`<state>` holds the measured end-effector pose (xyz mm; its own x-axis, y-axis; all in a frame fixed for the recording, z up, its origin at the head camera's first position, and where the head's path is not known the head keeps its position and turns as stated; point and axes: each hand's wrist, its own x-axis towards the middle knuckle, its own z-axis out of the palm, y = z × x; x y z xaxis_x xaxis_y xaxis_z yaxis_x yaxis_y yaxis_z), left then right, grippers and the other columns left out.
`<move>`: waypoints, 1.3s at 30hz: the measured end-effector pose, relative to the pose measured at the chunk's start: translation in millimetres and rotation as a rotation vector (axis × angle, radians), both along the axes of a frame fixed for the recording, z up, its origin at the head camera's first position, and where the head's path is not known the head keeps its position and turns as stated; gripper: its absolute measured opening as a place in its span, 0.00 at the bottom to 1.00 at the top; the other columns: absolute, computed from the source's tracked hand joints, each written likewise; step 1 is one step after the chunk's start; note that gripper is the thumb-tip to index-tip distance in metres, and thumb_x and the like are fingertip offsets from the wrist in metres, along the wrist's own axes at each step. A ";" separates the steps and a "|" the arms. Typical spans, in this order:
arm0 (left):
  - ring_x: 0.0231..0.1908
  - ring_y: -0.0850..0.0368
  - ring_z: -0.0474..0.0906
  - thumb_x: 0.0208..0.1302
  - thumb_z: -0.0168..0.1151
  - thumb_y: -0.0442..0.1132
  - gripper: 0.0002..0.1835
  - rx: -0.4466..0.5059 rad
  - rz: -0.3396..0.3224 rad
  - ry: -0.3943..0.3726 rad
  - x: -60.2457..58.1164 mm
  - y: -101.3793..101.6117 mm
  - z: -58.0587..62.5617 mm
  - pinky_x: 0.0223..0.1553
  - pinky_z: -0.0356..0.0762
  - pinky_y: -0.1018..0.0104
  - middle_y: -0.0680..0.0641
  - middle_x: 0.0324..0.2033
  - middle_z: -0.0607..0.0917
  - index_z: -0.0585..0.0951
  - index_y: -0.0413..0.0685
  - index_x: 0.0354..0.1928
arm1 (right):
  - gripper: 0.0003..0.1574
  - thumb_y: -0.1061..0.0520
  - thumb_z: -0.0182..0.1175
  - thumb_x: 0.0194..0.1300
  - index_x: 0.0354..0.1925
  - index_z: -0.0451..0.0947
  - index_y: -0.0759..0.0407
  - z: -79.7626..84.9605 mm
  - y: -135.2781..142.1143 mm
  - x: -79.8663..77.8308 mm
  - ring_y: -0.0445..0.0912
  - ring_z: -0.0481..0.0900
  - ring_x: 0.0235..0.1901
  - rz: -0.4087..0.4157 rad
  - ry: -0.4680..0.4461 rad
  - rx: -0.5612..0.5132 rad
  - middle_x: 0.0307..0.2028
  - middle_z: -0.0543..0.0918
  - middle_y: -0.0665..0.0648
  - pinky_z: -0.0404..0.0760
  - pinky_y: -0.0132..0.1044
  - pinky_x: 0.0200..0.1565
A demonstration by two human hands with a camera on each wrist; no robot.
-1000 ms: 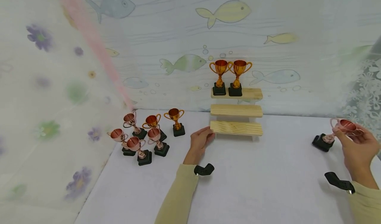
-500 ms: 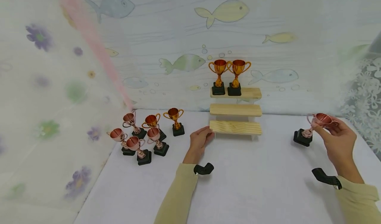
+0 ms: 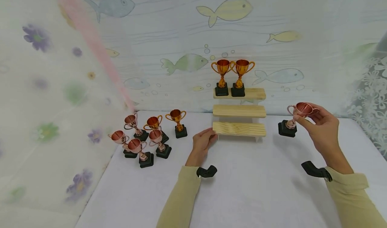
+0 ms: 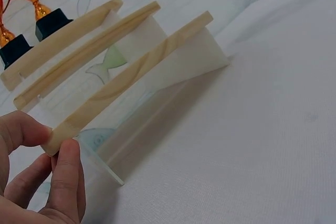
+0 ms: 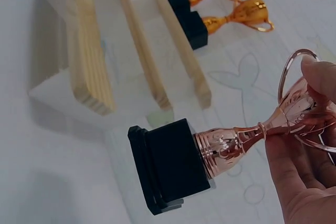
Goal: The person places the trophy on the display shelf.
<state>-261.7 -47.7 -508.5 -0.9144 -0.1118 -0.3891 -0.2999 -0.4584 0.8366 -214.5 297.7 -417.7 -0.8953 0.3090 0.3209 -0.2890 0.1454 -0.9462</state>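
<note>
A three-step wooden display stand (image 3: 239, 129) stands against the back cloth. My left hand (image 3: 202, 146) pinches the left end of its lowest step between thumb and fingers, as the left wrist view shows up close. My right hand (image 3: 321, 130) grips a rose-gold trophy cup (image 3: 303, 109) by its bowl, to the right of the stand. Its black base (image 5: 170, 163) hangs slightly tilted above the table. Two gold trophy cups (image 3: 241, 68) stand side by side on the top step, at its left and middle.
Left of the stand, several rose-gold trophies (image 3: 135, 146) and two gold trophies (image 3: 176, 117) stand grouped on the white tablecloth (image 3: 248, 187). A fish-patterned cloth (image 3: 169, 23) hangs right behind the stand. A flowered cloth (image 3: 39, 120) hangs at left.
My right hand has carried the rose-gold trophy leftward and slightly up, closer to the stand. The left hand has kept its hold on the lowest step.
</note>
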 end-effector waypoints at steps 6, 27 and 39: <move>0.39 0.57 0.85 0.63 0.64 0.24 0.17 0.004 0.001 -0.002 -0.9 -0.2 -0.3 0.45 0.87 0.68 0.36 0.46 0.86 0.82 0.28 0.55 | 0.30 0.71 0.70 0.59 0.60 0.79 0.59 12.7 -13.9 -8.7 0.35 0.80 0.48 0.025 0.032 0.082 0.48 0.84 0.42 0.79 0.15 0.46; 0.39 0.57 0.84 0.63 0.65 0.25 0.17 0.002 0.013 -0.011 -0.6 0.8 -1.6 0.45 0.87 0.69 0.39 0.45 0.85 0.83 0.30 0.54 | 0.29 0.72 0.73 0.55 0.55 0.82 0.62 54.9 -39.6 -49.7 0.40 0.83 0.46 0.119 0.166 -0.055 0.45 0.86 0.48 0.80 0.19 0.49; 0.39 0.57 0.84 0.63 0.64 0.24 0.17 0.010 0.015 -0.001 0.0 0.6 0.9 0.46 0.87 0.67 0.38 0.45 0.85 0.82 0.28 0.55 | 0.27 0.72 0.74 0.54 0.53 0.83 0.61 66.9 -54.4 -84.8 0.39 0.83 0.42 0.168 0.187 -0.068 0.42 0.87 0.47 0.80 0.22 0.49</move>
